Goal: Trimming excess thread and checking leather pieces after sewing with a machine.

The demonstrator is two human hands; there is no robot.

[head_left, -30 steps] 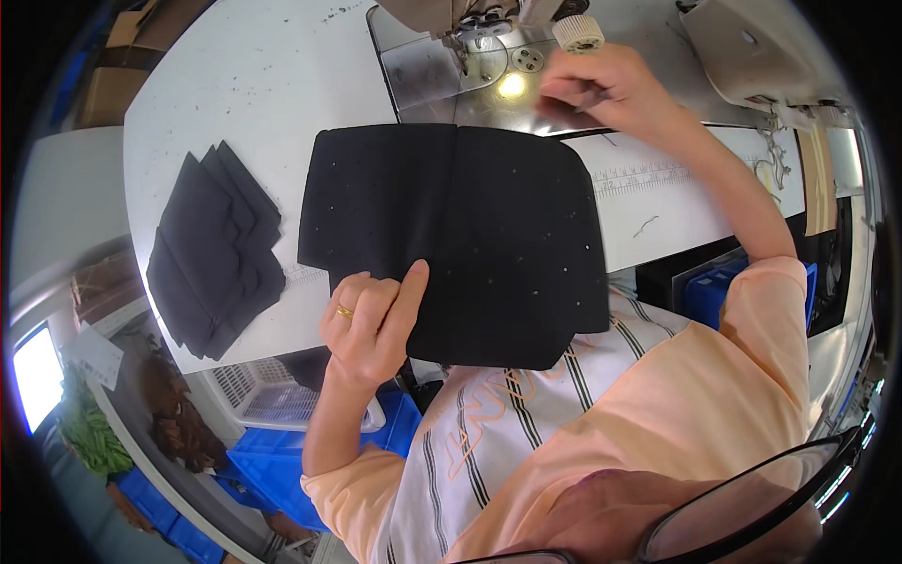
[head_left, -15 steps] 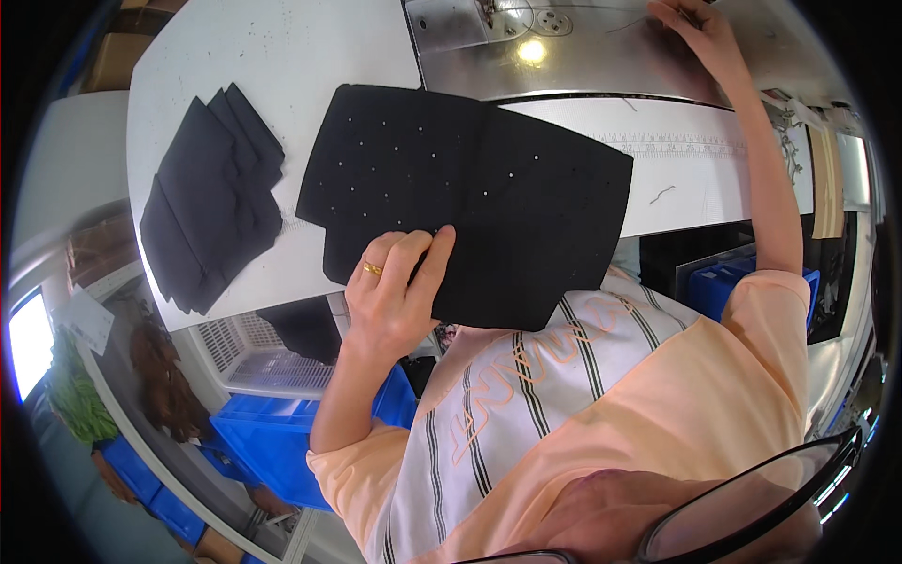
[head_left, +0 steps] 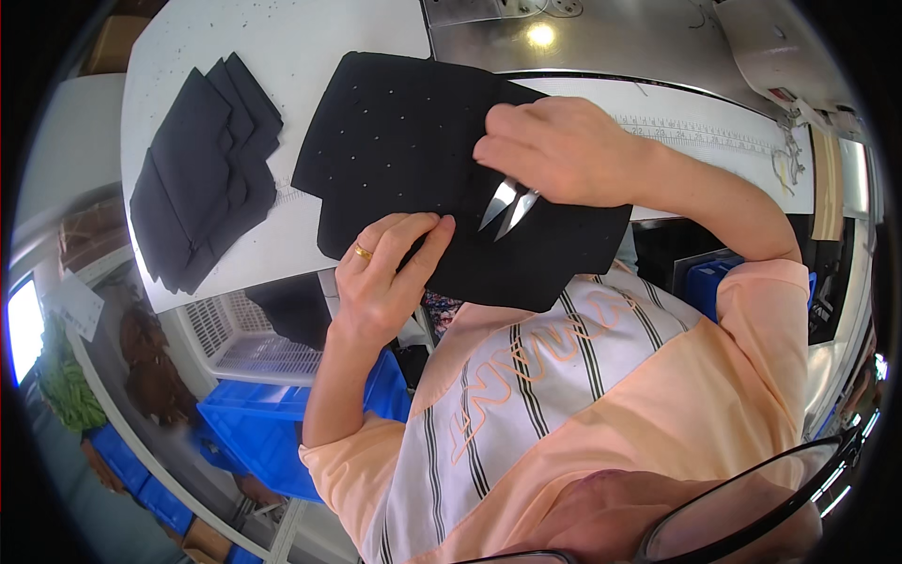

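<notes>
A flat black fabric piece [head_left: 376, 103] with rows of small white dots lies over the front of the white table. My left hand [head_left: 385, 268], a gold ring on one finger, pinches this fabric at its lower middle. My right hand [head_left: 564, 150] is wrapped round a pair of thread snips [head_left: 507, 205]. Their two silver blades stand apart and point down and left, over the fabric, a short way from my left fingertips. The snips' handle is hidden inside my right hand.
Left of the fabric, a stack of black fabric pieces [head_left: 193, 179] rests on the white table [head_left: 282, 38]. A metal machine bed [head_left: 601, 42] spans the back. Below the table edge are a white plastic basket [head_left: 268, 352] and a blue crate [head_left: 254, 423].
My right hand has come from the machine at the far right to the fabric, and the snips' blades now show. The fabric and left hand have shifted slightly up in view.
</notes>
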